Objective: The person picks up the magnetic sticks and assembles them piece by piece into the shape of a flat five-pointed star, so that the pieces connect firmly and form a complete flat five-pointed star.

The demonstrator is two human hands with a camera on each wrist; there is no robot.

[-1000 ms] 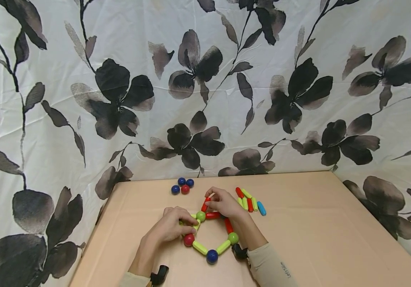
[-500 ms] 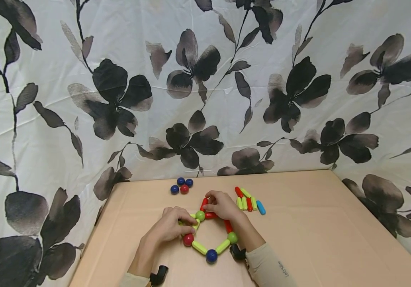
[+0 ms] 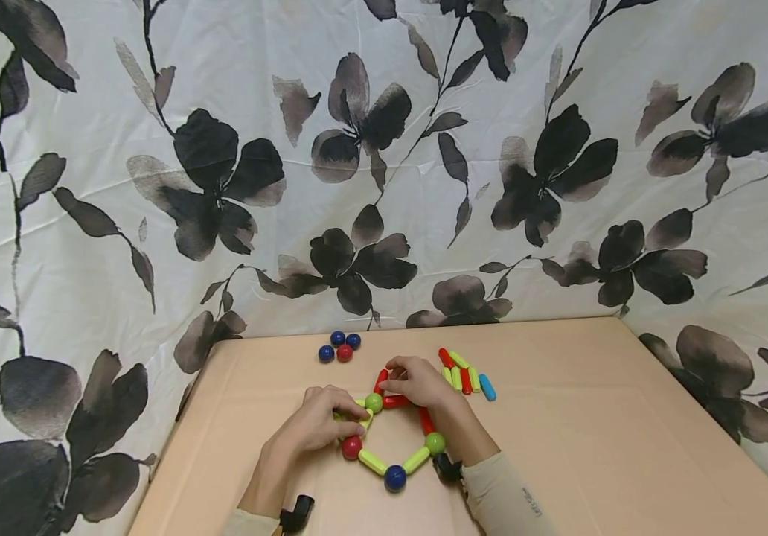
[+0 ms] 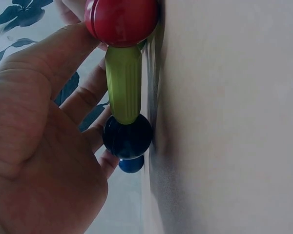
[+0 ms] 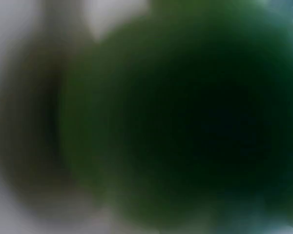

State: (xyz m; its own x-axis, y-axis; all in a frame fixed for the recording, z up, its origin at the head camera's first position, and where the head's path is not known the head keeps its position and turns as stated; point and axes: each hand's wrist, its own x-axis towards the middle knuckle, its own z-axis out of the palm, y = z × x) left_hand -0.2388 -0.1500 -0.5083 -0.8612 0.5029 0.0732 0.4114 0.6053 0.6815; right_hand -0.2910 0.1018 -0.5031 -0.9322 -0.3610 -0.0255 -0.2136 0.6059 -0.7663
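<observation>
Tan counter (image 3: 592, 447) bears a rod-&-ball ring (image 3: 373, 463), forearms reaching in on either side: L hand (image 3: 325, 418) curls, grip pinching a yellow-grn rod (image 3: 368, 421) of it; R hand (image 3: 417, 381) angles inward, grip narrow on a red rod (image 3: 381, 381) just beyond a grn ball (image 3: 373, 403). L wrist cam adds a seam on the glossy red ball (image 4: 122, 22), flutes on the adjoining rod (image 4: 124, 85); R wrist cam's mostly dk grn blur (image 5: 210, 117).

Free tabletop (image 3: 598, 424) rightward, rod ring (image 3: 417, 460) in the way leftward.
</observation>
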